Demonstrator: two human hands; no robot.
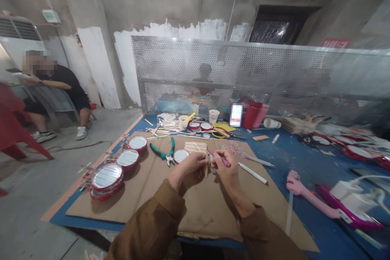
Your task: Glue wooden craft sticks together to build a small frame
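L hand [193, 165] pinching wood stick [206, 168], R hand [224, 167] gripping pink pen-like tool [226, 162]. Stick's btwn hands, over cardboard [210, 219]. Tip contact hidden. IMO: brace stick close to tip, light R pressure, wrists steady.

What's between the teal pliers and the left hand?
One small red-rimmed round piece, on the cardboard between the pliers and the left hand. Seen in the head view.
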